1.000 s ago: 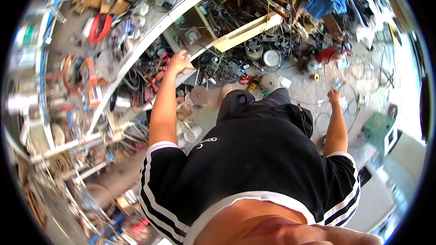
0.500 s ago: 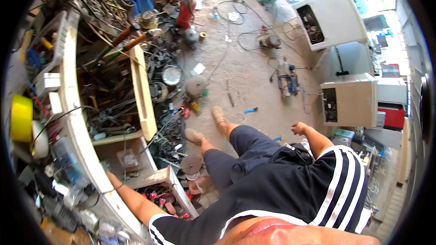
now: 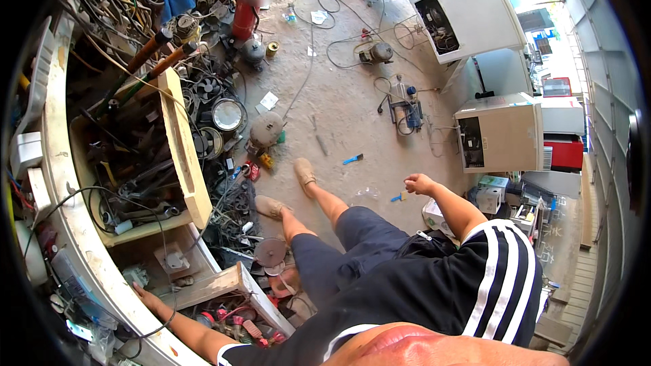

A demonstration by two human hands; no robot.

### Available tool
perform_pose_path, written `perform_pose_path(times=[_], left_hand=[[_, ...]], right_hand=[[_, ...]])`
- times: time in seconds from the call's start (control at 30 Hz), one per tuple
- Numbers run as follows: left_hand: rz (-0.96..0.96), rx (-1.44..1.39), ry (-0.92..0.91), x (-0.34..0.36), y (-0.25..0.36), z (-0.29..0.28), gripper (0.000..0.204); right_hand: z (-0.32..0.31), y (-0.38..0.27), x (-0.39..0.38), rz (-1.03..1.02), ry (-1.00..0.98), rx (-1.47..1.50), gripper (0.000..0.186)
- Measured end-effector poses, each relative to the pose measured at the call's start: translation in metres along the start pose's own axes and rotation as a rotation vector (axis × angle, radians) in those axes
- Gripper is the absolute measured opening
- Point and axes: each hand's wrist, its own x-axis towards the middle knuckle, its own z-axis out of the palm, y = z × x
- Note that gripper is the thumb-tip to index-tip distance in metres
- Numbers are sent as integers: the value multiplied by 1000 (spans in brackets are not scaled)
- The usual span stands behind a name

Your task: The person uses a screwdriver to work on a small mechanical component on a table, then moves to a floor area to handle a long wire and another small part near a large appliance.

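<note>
My left hand (image 3: 144,295) reaches down past the white bench edge (image 3: 57,163) into an open wooden drawer (image 3: 207,288). Just beyond the fingers lies a small grey part (image 3: 135,275), and a pale square fitting (image 3: 173,259) sits further in. The bench edge hides much of this hand, so its grip does not show. On the other side, my right hand (image 3: 420,184) hangs in the air above the floor, its fingers loosely bent and a little apart, with nothing in it. Above the drawer, a wooden box (image 3: 183,156) holds dark metal tools and two long orange-handled tools (image 3: 159,61).
Metal scraps and a round disc (image 3: 270,252) crowd the floor by my feet. Further out are a red cylinder (image 3: 245,19), a blue-handled brush (image 3: 353,159), a blue pump-like device (image 3: 409,110) and trailing cables. White appliance casings (image 3: 498,132) stand on the right.
The whole view has shifted, so the floor items sit further left. My left hand shows more clearly inside the drawer, beside the grey part. The right hand's fingers look slightly looser.
</note>
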Motion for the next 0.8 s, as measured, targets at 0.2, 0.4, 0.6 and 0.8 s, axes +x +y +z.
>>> perform_pose_path(times=[0.2, 0.4, 0.6, 0.8], left_hand=[[-79, -243, -87, 0, -25, 16, 43], [-215, -310, -154, -16, -25, 0, 43], [-247, -459, -196, 8, -25, 2, 47], [-281, -440, -171, 3, -15, -5, 53]], right_hand=[[7, 3, 10, -50, -9, -113, 32], [1, -12, 21, -96, -5, -113, 34], [10, -15, 12, -66, -29, -142, 36], [10, -23, 11, -41, -74, -191, 38]])
